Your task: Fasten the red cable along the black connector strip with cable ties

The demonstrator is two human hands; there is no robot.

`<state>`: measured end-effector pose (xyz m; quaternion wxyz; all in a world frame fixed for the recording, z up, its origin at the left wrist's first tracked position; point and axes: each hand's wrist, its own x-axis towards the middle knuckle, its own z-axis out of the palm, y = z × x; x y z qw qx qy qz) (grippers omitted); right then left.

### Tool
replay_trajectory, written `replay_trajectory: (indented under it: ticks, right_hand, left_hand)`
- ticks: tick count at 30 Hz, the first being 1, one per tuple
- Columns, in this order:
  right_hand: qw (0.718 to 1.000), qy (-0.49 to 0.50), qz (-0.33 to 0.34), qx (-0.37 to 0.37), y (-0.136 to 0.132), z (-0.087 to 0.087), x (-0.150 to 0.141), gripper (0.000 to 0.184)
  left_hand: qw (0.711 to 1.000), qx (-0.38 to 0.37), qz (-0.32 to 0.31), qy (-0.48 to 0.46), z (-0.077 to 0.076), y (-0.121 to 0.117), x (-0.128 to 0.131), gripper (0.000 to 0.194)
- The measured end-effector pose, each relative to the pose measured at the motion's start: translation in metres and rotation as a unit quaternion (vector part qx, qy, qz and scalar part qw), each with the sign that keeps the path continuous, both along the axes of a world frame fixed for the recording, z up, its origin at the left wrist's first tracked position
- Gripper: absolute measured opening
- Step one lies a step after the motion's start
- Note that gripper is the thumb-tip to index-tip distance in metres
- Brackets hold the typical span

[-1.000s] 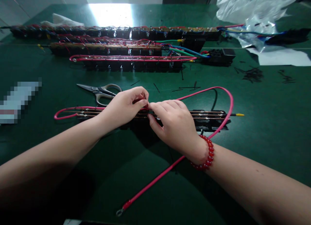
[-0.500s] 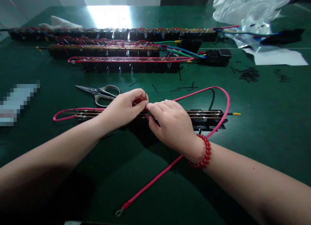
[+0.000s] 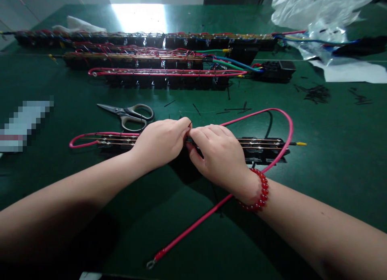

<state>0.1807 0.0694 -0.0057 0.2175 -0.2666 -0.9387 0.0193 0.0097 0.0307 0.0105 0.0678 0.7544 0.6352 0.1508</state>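
Note:
My left hand (image 3: 165, 138) is closed over the middle of a long black assembly (image 3: 263, 151) with thin copper-coloured rods along its top. A thin black cable tie (image 3: 190, 124) shows at its fingertips. My right hand (image 3: 219, 157), with a red bead bracelet (image 3: 263, 191) at the wrist, meets the left fingertips, its thumb and forefinger pinched at the assembly. What the right fingers grip is hidden. A red cable (image 3: 290, 130) runs along the assembly, loops round at both ends and passes under my right wrist, ending in a ring terminal (image 3: 150, 264) near the front.
Scissors (image 3: 130, 112) lie behind my left hand. Loose black strips (image 3: 237, 109) are scattered behind the assembly, with a pile of them (image 3: 317, 93) at right. Wired assemblies (image 3: 169, 80) lie across the back of the green table (image 3: 332, 163). Plastic bags (image 3: 320, 9) sit at the back right.
My left hand has rolled over and its fingers have closed up against my right fingertips. My right hand keeps its place at the assembly. The whole view has shifted slightly.

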Motion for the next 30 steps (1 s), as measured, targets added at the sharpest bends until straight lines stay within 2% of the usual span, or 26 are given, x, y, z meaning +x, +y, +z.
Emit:
replay_trajectory:
  ticks: [7, 9, 12, 15, 17, 21, 24, 27, 30]
  right_hand:
    - [1.0, 0.011, 0.001, -0.018, -0.001, 0.0, 0.0, 0.023]
    - [1.0, 0.016, 0.0, -0.022, -0.001, 0.001, 0.001, 0.023]
    - [0.999, 0.02, 0.002, -0.034, -0.001, 0.002, 0.001, 0.023]
    - [0.998, 0.02, 0.007, -0.052, -0.001, 0.004, 0.002, 0.024]
    - [0.998, 0.022, 0.007, -0.058, -0.002, 0.004, 0.002, 0.028]
    - [0.999, 0.028, 0.001, -0.045, -0.002, 0.002, 0.003, 0.034]
    - [0.999, 0.023, 0.004, -0.044, -0.002, 0.002, 0.003, 0.032]
    - [0.999, 0.017, 0.006, -0.046, -0.001, 0.003, 0.002, 0.029]
    - [0.999, 0.002, 0.0, -0.044, 0.0, 0.005, 0.001, 0.027]
  left_hand:
    - [0.974, -0.027, 0.024, -0.224, 0.002, 0.009, -0.009, 0.007]
    - [0.966, -0.022, 0.029, -0.255, 0.001, 0.01, -0.011, 0.007]
    - [0.962, -0.013, 0.039, -0.272, 0.0, 0.009, -0.011, 0.018]
    - [0.964, 0.006, 0.047, -0.261, -0.001, 0.006, -0.008, 0.028]
    - [0.969, 0.053, 0.044, -0.239, -0.003, 0.002, -0.005, 0.028]
    - [0.98, 0.179, -0.013, -0.085, -0.007, -0.005, -0.001, 0.022]
    - [0.973, 0.23, -0.028, -0.012, -0.009, -0.008, -0.002, 0.02]
    - [0.969, 0.243, -0.044, 0.008, -0.009, -0.009, -0.002, 0.017]
    - [0.975, 0.206, -0.081, 0.032, -0.009, -0.008, -0.002, 0.018]
